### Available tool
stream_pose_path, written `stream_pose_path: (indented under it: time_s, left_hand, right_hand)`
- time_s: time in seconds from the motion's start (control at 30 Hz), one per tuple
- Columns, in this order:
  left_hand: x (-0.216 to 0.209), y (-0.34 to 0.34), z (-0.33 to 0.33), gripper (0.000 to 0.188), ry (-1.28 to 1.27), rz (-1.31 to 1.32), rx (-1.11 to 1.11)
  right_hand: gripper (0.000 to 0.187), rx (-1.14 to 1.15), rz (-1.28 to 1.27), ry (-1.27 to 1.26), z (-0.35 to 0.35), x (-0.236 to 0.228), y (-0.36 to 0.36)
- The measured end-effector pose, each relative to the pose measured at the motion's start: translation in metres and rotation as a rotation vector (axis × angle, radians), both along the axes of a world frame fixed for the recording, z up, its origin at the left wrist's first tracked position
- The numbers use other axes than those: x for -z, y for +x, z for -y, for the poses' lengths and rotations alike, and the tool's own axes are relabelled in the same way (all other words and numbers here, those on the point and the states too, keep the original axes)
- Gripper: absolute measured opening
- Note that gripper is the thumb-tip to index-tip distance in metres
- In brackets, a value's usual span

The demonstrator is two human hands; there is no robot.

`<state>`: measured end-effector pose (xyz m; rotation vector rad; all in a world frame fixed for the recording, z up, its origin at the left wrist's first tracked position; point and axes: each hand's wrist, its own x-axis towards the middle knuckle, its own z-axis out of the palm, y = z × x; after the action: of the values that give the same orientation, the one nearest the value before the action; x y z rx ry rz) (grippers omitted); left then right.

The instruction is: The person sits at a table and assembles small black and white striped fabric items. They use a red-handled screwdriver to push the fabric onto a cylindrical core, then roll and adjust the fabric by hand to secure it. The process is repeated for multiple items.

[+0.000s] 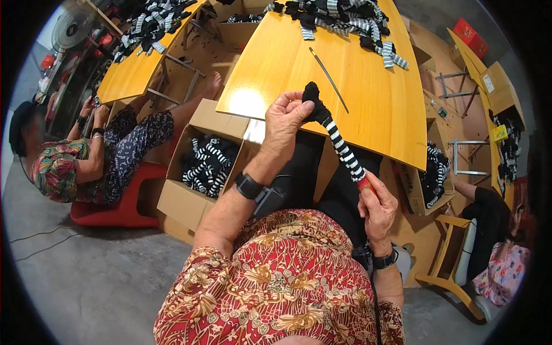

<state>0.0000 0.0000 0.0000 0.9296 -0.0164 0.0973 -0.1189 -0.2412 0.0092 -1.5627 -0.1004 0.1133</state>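
Observation:
My left hand point(287, 121) pinches the black, bunched end of a striped knitted piece point(340, 144) between thumb and fingers, just past the table's near edge. From there the piece runs down to the right as a narrow black-and-white tube; whether it is a sock or a glove I cannot tell. At its lower end, my right hand point(376, 210) closes round it and a small red part point(364, 183), mostly hidden by the fingers. A thin dark rod point(329, 79) with a yellow end lies on the yellow table point(259, 75), beyond my hands.
Striped knitted pieces point(345, 17) are heaped at the table's far end. Cardboard boxes of similar pieces stand left point(198, 215) and right point(428, 207). One person sits on a red chair point(115, 201) at left, another at far right near a wooden chair point(443, 253).

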Motion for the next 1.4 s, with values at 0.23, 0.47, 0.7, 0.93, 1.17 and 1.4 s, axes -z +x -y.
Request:
stream_pose_path:
  time_s: [0.23,0.47,0.7,0.93,1.17,1.4]
  left_hand:
    - [-0.001,-0.004,0.004,0.031,-0.141,-0.102,0.134]
    - [-0.027,-0.009,-0.024,0.033,0.005,-0.098,0.200]
    - [-0.032,-0.011,-0.023,0.044,-0.085,-0.010,0.308]
    - [-0.033,-0.011,-0.026,0.048,-0.101,-0.018,0.302]
    - [-0.021,-0.006,-0.036,0.039,-0.117,-0.055,0.370]
    - [-0.025,-0.009,-0.018,0.027,-0.125,0.011,0.163]
  right_hand:
    - [0.025,-0.098,-0.328,0.383,-0.010,-0.016,0.009]
    - [0.036,-0.127,-0.296,0.185,-0.006,-0.022,0.010]
    - [0.039,-0.123,-0.189,0.108,-0.005,-0.022,0.008]
    - [0.037,-0.067,0.128,-0.230,-0.009,-0.028,0.002]
    - [0.039,-0.082,0.284,-0.373,-0.011,-0.035,0.004]
    - [0.036,-0.062,0.222,-0.194,-0.018,-0.026,0.000]
